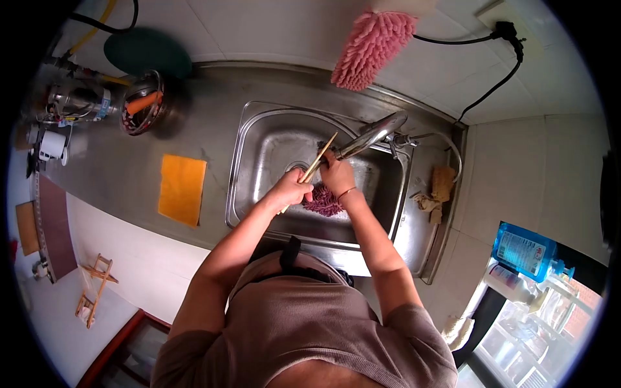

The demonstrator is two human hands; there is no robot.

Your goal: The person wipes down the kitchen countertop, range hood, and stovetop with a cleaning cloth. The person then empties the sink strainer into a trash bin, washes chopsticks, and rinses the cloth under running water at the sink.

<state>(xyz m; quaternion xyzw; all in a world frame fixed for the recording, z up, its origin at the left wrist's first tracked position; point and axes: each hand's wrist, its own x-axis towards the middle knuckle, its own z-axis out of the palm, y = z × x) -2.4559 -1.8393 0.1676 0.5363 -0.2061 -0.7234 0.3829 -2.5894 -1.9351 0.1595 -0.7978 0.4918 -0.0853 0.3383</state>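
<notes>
My left hand point(289, 191) is closed around a pair of pale wooden chopsticks point(326, 149), which slant up to the right over the sink point(257, 155). Close beside them, under the mouth of the metal faucet point(373, 135), is my right hand point(338, 175). Its fingers look curled in, and what they grip, if anything, is hidden. Below both hands a purple shaggy cloth point(324, 202) lies in the basin, partly covered by my left hand. The drain point(298, 167) shows just behind my left hand.
An orange cloth point(182, 189) lies on the steel counter left of the sink. Farther back stands a bowl point(143, 119) with an orange-handled item. A pink shaggy mitt point(374, 50) hangs on the wall. Right of the sink are a brown sponge point(442, 184) and a blue bottle point(522, 252).
</notes>
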